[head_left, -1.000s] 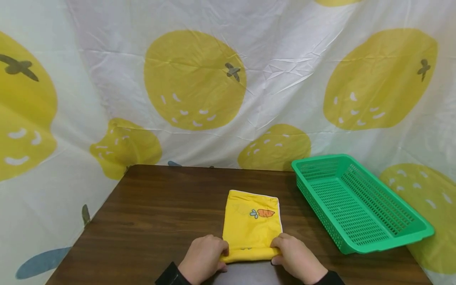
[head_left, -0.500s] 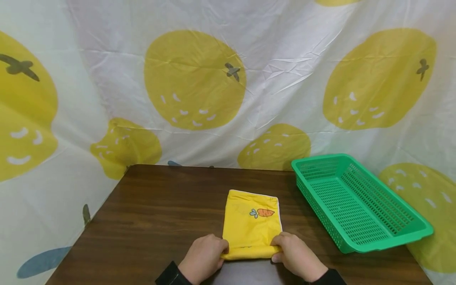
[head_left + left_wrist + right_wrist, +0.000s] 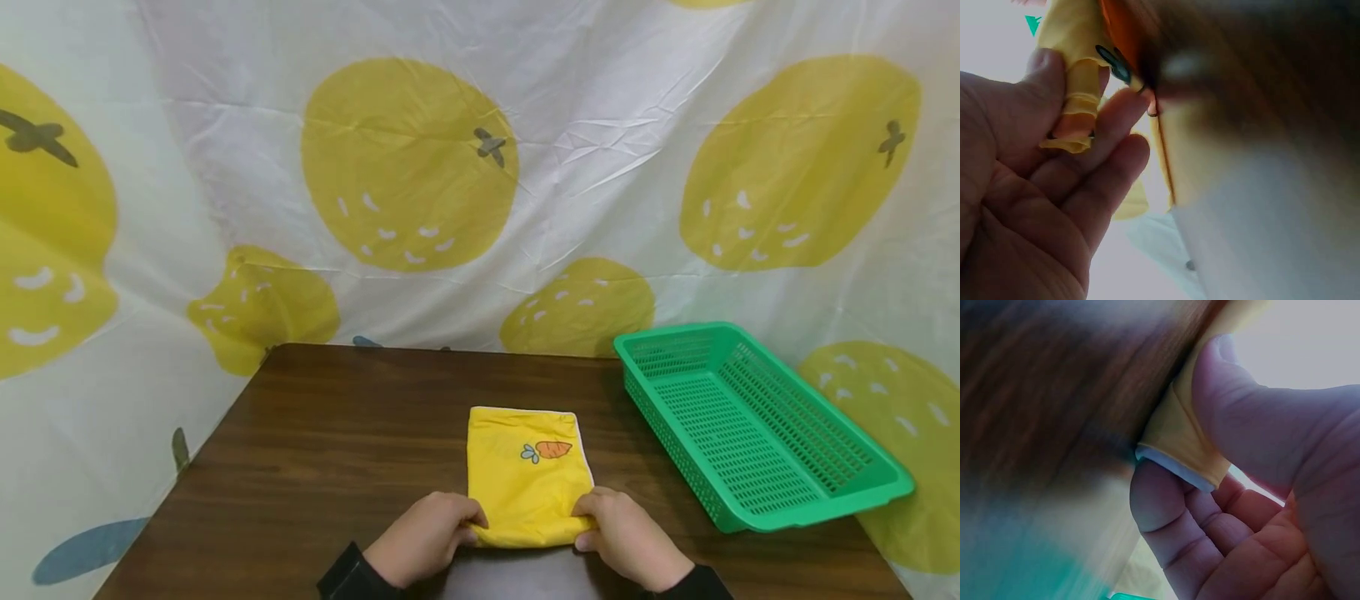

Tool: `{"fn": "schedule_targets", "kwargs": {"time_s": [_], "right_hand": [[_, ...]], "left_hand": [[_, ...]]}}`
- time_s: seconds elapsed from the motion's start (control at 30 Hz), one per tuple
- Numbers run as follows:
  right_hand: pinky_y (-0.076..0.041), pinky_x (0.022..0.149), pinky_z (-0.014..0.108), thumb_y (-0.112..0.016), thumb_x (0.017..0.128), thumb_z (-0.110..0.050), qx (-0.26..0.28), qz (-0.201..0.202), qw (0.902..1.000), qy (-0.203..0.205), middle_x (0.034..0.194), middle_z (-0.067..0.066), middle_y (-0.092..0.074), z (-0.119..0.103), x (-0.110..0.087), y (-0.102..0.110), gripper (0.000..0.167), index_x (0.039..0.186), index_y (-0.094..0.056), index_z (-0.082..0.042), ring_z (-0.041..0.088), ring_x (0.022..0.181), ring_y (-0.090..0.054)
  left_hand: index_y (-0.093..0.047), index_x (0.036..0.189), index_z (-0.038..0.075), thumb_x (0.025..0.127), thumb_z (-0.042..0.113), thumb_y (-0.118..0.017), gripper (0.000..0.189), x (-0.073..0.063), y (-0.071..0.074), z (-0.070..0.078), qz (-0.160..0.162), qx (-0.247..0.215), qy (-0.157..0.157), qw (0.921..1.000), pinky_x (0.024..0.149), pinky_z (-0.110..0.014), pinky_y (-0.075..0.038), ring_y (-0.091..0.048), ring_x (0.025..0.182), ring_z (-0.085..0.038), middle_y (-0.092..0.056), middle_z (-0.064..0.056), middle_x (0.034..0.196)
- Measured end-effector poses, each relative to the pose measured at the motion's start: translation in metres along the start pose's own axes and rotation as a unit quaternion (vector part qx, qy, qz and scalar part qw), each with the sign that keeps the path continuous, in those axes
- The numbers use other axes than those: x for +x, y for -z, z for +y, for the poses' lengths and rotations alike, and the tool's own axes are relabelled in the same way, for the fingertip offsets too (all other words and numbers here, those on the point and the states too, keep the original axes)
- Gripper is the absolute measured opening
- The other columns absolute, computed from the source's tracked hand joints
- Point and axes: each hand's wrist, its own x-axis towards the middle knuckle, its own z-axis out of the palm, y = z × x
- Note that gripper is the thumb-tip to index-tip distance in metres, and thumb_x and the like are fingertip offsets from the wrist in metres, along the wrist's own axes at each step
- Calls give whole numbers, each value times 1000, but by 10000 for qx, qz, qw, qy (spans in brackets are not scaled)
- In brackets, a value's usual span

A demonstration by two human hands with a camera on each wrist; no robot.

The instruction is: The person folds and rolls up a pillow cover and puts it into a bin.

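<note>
A yellow cloth [image 3: 517,483] with a printed carrot and white edging lies in front of me on the dark wooden table [image 3: 352,442]. Its near edge is folded over into a thick band. At the near left corner my left hand [image 3: 427,537] pinches this fold; in the left wrist view the thumb presses the layered cloth [image 3: 1079,81] against the fingers. My right hand [image 3: 626,533] grips the near right corner. Seen from the right wrist, the thumb lies on top of the cloth [image 3: 1179,434] and curled fingers are under its white edge.
A green plastic basket [image 3: 720,500] with perforated walls stands on the right side of the table, slanting toward me. A white curtain [image 3: 420,317] printed with yellow lemons hangs behind the table. A grey patch [image 3: 517,575] shows at the near edge.
The far end of the cloth has shifted slightly left and nearer. The rolled band along the near edge looks flatter. My left hand has turned a little; the right hand has barely moved.
</note>
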Motion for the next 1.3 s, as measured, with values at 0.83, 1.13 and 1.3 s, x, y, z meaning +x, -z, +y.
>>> {"fn": "schedule_targets", "kwargs": {"time_s": [0.83, 1.13, 1.3], "right_hand": [[-57, 79, 39, -89, 82, -10, 24, 157, 9997, -198, 93, 2, -73, 0, 2, 0, 19, 97, -78, -8, 13, 83, -61], [-57, 81, 41, -90, 82, -11, 99, 77, 9997, -229, 94, 1, -73, 1, 3, 0, 18, 96, -79, -9, 13, 85, -61], [-58, 83, 44, -90, 82, -10, 112, 26, 9994, -338, 95, 3, -73, -1, 4, 0, 18, 96, -78, -8, 15, 87, -62]], "left_hand": [[-76, 95, 18, 88, 21, -88, 15, 2, -4, 31, 105, 1627, 311, 9861, 71, -29, -54, -61, 75, -5, -72, 8, 86], [-79, 97, 19, 90, 19, -85, 9, 11, -3, 16, -268, 759, 120, 9967, 73, -24, -54, -59, 76, 1, -76, 11, 90], [-73, 81, 20, 90, 17, -84, 15, 23, 0, 15, -463, 945, -131, 9944, 67, -22, -43, -48, 66, -3, -61, 14, 73]]}}
